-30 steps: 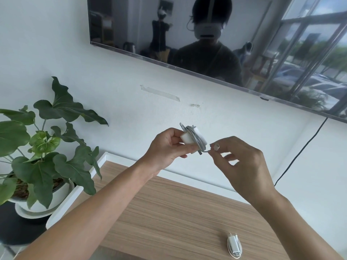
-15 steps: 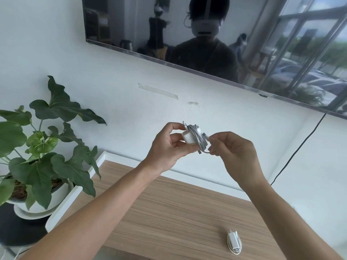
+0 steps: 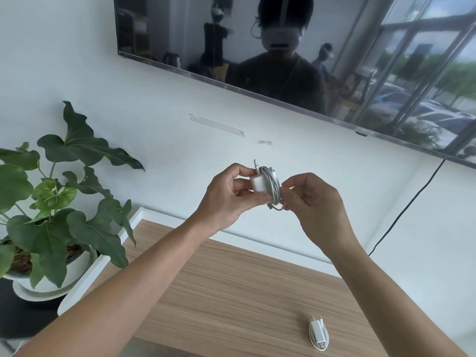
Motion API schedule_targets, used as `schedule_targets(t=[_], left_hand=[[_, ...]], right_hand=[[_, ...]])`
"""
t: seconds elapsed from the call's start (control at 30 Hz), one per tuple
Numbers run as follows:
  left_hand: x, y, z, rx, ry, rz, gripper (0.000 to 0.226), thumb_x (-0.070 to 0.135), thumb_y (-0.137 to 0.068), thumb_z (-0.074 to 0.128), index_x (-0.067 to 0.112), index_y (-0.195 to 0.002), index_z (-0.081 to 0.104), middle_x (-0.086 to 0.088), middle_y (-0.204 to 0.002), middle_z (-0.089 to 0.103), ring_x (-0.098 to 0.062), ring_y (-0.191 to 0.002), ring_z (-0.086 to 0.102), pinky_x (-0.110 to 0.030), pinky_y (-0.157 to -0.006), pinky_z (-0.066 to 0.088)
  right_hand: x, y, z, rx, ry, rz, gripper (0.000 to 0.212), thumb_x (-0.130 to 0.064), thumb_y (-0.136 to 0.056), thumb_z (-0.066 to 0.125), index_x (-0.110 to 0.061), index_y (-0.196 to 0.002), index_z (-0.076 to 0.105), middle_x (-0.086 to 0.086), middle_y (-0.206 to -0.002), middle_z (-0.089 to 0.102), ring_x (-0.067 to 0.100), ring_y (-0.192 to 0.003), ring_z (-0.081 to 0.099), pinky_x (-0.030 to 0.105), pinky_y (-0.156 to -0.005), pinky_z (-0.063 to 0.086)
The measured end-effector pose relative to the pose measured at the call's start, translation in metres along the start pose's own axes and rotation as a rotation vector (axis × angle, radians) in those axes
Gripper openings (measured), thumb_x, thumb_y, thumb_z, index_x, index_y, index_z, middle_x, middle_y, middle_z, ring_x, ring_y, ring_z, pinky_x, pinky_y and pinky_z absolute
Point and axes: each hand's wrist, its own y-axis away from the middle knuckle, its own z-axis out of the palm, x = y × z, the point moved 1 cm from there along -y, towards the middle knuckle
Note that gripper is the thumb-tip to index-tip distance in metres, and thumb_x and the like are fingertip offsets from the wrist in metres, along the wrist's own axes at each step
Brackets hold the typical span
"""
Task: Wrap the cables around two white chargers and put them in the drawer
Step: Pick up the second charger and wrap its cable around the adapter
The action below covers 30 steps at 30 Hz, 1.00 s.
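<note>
Fingers (image 3: 260, 198) of two hands around one charger (image 3: 260, 182); second charger (image 3: 319, 332) on cabinet (image 3: 231, 292).

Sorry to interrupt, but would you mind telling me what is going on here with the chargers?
A person is winding a cable around a white charger held up in front of the wall. The left hand grips the charger body while the right hand pinches the cable's loose end against the coil. A second charger, its cable already wrapped, lies on the wooden tabletop. No drawer is in view.
</note>
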Motion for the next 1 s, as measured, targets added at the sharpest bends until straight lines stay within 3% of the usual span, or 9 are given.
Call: schedule_targets(t=[0.1,0.23,0.4,0.63,0.8,1.0], left_hand=[[0.002,-0.002,-0.003,0.004,-0.015,-0.008,0.043,0.009,-0.077,0.09,0.013,-0.11,0.063,-0.004,-0.092,0.083,-0.013,-0.069,0.068,-0.019,-0.061,0.051],[0.001,-0.003,-0.006,0.009,-0.031,-0.026,0.043,0.013,-0.077,0.09,0.013,-0.111,0.064,-0.003,-0.091,0.083,-0.024,-0.078,0.074,-0.025,-0.064,0.055],[-0.002,-0.003,-0.01,0.035,-0.017,-0.055,0.042,0.016,-0.079,0.088,0.013,-0.113,0.064,-0.001,-0.092,0.083,-0.015,-0.083,0.077,-0.025,-0.065,0.054],[0.001,-0.009,-0.005,-0.002,-0.005,-0.055,0.04,0.017,-0.08,0.087,0.011,-0.113,0.065,-0.003,-0.09,0.083,-0.015,-0.082,0.077,-0.026,-0.066,0.056],[-0.004,-0.009,-0.004,-0.017,0.011,-0.06,0.036,0.018,-0.082,0.086,0.012,-0.111,0.065,-0.005,-0.09,0.083,-0.016,-0.084,0.078,-0.026,-0.067,0.056],[-0.006,-0.013,-0.006,-0.043,-0.005,-0.075,0.04,0.015,-0.08,0.088,0.011,-0.112,0.063,-0.004,-0.091,0.083,-0.015,-0.082,0.077,-0.025,-0.067,0.057]], right_hand=[[0.001,-0.002,0.002,-0.015,0.037,-0.007,0.009,-0.016,-0.095,0.067,-0.022,-0.091,0.072,0.001,-0.077,0.075,0.02,-0.076,0.071,0.041,-0.08,0.058],[0.003,0.0,0.004,-0.011,0.101,-0.081,0.013,-0.015,-0.096,0.065,-0.023,-0.093,0.074,-0.006,-0.078,0.075,0.014,-0.075,0.069,0.024,-0.072,0.055],[0.001,0.007,0.009,-0.035,0.177,-0.2,0.017,-0.011,-0.096,0.065,-0.023,-0.107,0.073,-0.008,-0.089,0.072,0.001,-0.082,0.065,0.005,-0.072,0.044],[0.005,0.001,0.003,-0.068,0.15,-0.198,0.028,-0.006,-0.097,0.062,-0.031,-0.109,0.068,-0.003,-0.093,0.067,0.0,-0.082,0.064,0.005,-0.076,0.045],[0.009,-0.001,0.002,-0.075,0.15,-0.112,0.028,-0.009,-0.098,0.061,-0.026,-0.115,0.075,-0.002,-0.094,0.057,0.0,-0.075,0.057,0.006,-0.071,0.042],[0.008,-0.001,0.002,-0.027,0.013,0.001,0.021,-0.01,-0.094,0.069,-0.024,-0.107,0.079,-0.006,-0.089,0.072,0.003,-0.071,0.062,0.012,-0.066,0.047]])
